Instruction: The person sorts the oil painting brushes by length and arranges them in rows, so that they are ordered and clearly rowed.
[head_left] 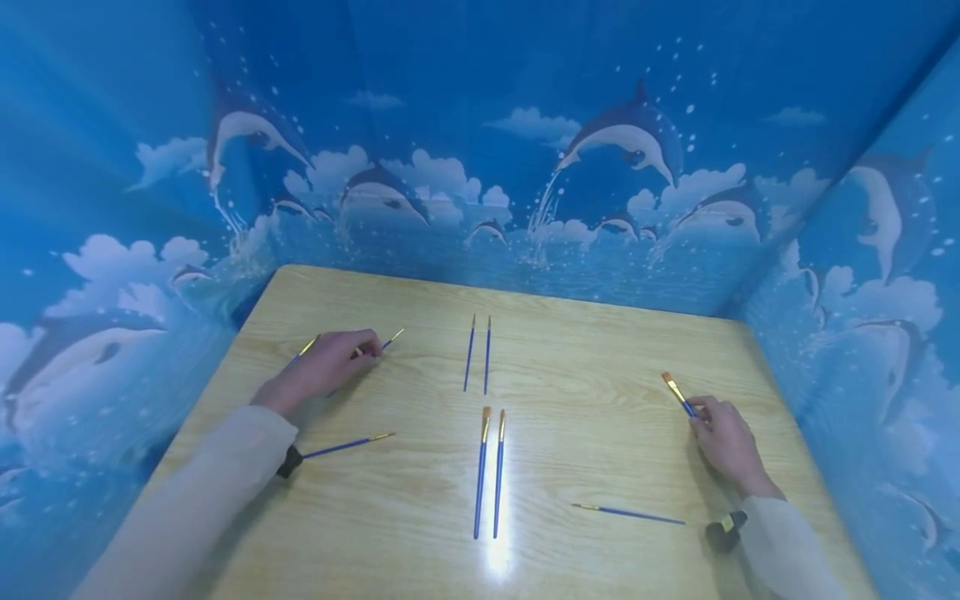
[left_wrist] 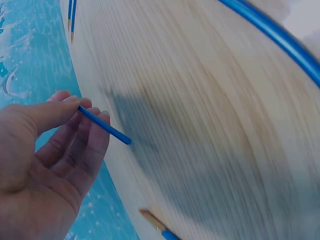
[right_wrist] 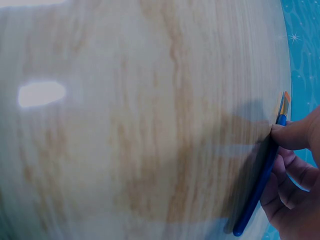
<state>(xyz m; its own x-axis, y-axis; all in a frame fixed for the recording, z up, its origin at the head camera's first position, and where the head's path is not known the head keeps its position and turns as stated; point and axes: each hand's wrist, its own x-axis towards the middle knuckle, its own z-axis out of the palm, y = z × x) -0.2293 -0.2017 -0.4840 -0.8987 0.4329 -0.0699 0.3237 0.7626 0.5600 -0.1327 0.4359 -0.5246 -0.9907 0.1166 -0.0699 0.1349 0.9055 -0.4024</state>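
In the head view, my left hand (head_left: 333, 365) is over the table's left side, pinching a slim blue-handled paintbrush (head_left: 394, 337). The left wrist view shows that brush's blue handle (left_wrist: 106, 126) between thumb and fingertips, its end angled away from the palm. Its bristle end is hidden there. My right hand (head_left: 726, 442), at the right side, pinches a flat paintbrush (head_left: 678, 394) with brown bristles and a gold ferrule. In the right wrist view, the thumb and fingers hold this flat brush (right_wrist: 259, 187) near its ferrule, handle slanting down close to the tabletop.
Two thin paintbrushes (head_left: 487, 354) lie side by side at the table's middle, with two larger brushes (head_left: 481, 475) nearer me. Another brush (head_left: 306, 347) is partly behind my left hand. Single brushes lie lower left (head_left: 345, 447) and lower right (head_left: 633, 512). Dolphin-print curtains (head_left: 450, 100) surround the wooden table.
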